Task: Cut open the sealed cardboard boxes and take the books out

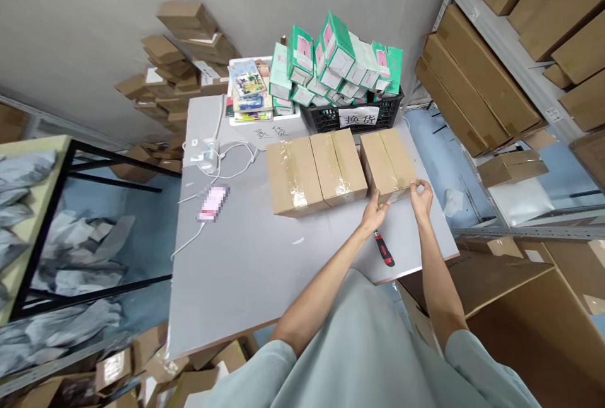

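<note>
Taped carton [388,159] at table's right side, between both hands, standing just apart from two-carton row [316,171] to left. Left hand [375,211] at its near left corner, fingers bent against cardboard; right hand [421,198] pinching near right corner, fingers narrow. Red-black cutter [384,249] (blade end hard to make out) lies just below left fingers. Beyond fingertips, black crate [354,115] heaped with green-white boxes [336,48].

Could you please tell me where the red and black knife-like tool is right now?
In the head view, the red and black tool lies on the table's right side, just below the left hand.
</note>
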Motion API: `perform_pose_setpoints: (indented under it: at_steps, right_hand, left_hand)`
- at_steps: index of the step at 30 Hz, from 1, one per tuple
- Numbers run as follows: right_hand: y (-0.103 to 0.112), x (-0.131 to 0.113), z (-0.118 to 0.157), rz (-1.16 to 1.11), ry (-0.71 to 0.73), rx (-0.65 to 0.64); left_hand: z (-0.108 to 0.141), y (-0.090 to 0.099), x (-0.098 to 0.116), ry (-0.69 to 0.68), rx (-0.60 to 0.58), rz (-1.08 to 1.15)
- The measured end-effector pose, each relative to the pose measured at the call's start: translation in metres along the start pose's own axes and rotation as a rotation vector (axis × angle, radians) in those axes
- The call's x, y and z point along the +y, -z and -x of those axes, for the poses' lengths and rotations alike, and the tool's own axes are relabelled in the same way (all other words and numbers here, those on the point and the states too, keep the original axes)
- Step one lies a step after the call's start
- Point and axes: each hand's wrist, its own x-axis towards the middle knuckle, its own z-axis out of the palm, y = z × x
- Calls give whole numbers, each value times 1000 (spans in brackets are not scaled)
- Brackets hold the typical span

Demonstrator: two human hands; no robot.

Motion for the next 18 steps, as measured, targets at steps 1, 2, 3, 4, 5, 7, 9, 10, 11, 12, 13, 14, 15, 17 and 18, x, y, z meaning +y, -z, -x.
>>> perform_pose_setpoints:
  at_steps: [1, 2, 3, 4, 5, 7, 9, 10, 11, 12, 13, 14, 15, 17, 18]
  right_hand:
    - [8, -1, 6, -5, 1, 10]
    - [16, -3, 14, -14, 3, 19]
    - [24, -5, 23, -24, 7, 27]
    - [31, -8, 34, -34, 14, 36]
    - [37, -11, 47, -45, 22, 43]
    - [47, -18, 75, -66, 37, 53]
    - [55, -26, 108, -85, 48, 50]
    - [58, -31, 124, -100, 47, 45]
    - [61, -37, 141, -118, 40, 40]
    - [63, -42, 159, -135, 27, 34]
    - [65, -48, 177, -151, 10, 31]
    - [66, -54, 195, -163, -7, 28]
    - [66, -60, 214, -171, -21, 26]
    - [63, -71, 255, -181, -31, 13]
    - [59, -75, 276, -191, -31, 1]
  left_hand:
    - [9, 0, 2, 0, 3, -15]
    - [18, 0, 4, -18, 5, -31]
    - [26, 1, 8, -49, 7, -48]
    - [35, 4, 12, -90, 10, -63]
    - [44, 7, 17, -135, 14, -74]
    - [59, 17, 27, -211, 17, -90]
    - [71, 32, 37, -265, 0, -94]
    - [77, 41, 42, -288, -15, -87]
    - [83, 50, 46, -310, -32, -74]
    - [89, 60, 50, -328, -50, -58]
    - [94, 69, 53, -342, -65, -42]
    - [100, 78, 55, -351, -79, -29]
    - [106, 87, 56, -354, -90, -23]
    - [118, 104, 55, -358, -97, -29]
    - [124, 113, 53, -361, -95, -42]
